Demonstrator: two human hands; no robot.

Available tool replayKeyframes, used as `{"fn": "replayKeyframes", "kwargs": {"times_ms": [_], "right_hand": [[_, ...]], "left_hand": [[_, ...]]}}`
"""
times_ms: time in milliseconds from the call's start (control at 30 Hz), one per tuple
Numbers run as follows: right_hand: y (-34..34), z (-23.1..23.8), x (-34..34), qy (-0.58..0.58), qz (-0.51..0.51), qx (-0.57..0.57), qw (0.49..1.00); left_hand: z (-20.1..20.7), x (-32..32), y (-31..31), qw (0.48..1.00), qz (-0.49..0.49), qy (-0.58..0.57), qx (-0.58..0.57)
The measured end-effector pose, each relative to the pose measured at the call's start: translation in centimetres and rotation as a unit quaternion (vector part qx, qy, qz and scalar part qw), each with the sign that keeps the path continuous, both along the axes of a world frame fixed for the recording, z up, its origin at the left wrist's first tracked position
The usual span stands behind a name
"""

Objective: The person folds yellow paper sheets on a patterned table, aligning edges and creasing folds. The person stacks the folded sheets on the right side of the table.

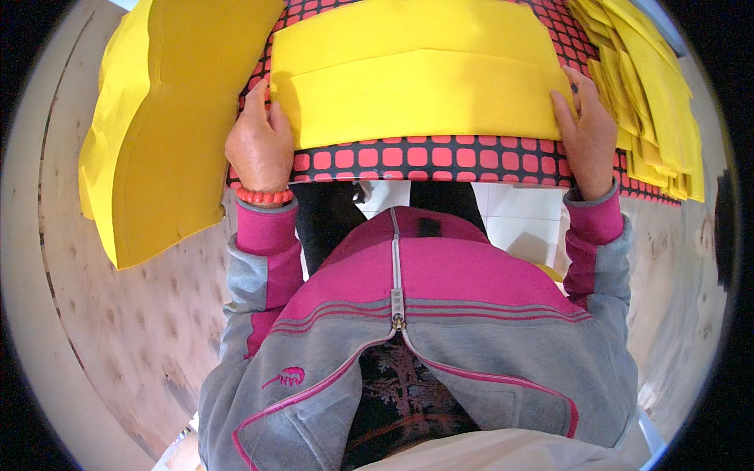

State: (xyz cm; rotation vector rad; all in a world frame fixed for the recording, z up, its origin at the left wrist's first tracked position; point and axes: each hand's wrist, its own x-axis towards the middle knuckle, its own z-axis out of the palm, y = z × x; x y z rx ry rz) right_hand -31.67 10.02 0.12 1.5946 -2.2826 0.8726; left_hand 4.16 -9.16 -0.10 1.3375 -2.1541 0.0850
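Observation:
A folded piece of yellow cloth [416, 94] lies across the table in front of me, with a crease running along its length. My left hand [261, 149] has hold of its left end, thumb at the edge and a finger bent beside it. At the right end, my right hand [587, 129] grips the cloth's edge between thumb and fingers, with a dark band on one finger. Some fingertips of both hands are hidden. A red beaded bracelet [263, 196] circles my left wrist.
A red-and-black checked cover [428, 157] lies under the cloth. A large yellow sheet [169, 133] hangs over the table's left side. Several yellow cloth strips [652, 102] are piled at the right. Pale floor tiles [518, 216] show below the table's near edge.

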Motion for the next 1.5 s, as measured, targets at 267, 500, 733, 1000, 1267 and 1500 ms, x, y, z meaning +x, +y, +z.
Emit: {"fn": "replayKeyframes", "kwargs": {"times_ms": [267, 500, 733, 1000, 1267, 1500], "right_hand": [[0.0, 0.2, 0.1, 0.001, -0.001, -0.002, 1.0], [-0.1, 0.1, 0.0, -0.003, -0.005, 0.013, 1.0], [0.0, 0.4, -0.1, -0.01, -0.054, 0.076, 0.996], [0.9, 0.8, 0.3, 0.109, -0.048, 0.034, 0.992], [-1.6, 1.2, 10.3, 0.023, 0.128, -0.039, 0.991], [-1.8, -0.9, 13.1, -0.026, 0.191, -0.027, 0.981]], "left_hand": [[1.1, -3.4, 3.3, 0.973, -0.123, -0.081, -0.179], [0.1, -10.0, 9.0, 0.891, -0.446, -0.057, 0.059], [0.4, -9.2, 9.0, 0.909, -0.397, -0.093, 0.087], [0.7, -9.0, 9.1, 0.911, -0.38, -0.135, 0.085], [0.5, -8.9, 8.8, 0.91, -0.373, -0.165, 0.07], [0.3, -8.7, 8.8, 0.916, -0.375, -0.13, 0.062]]}}
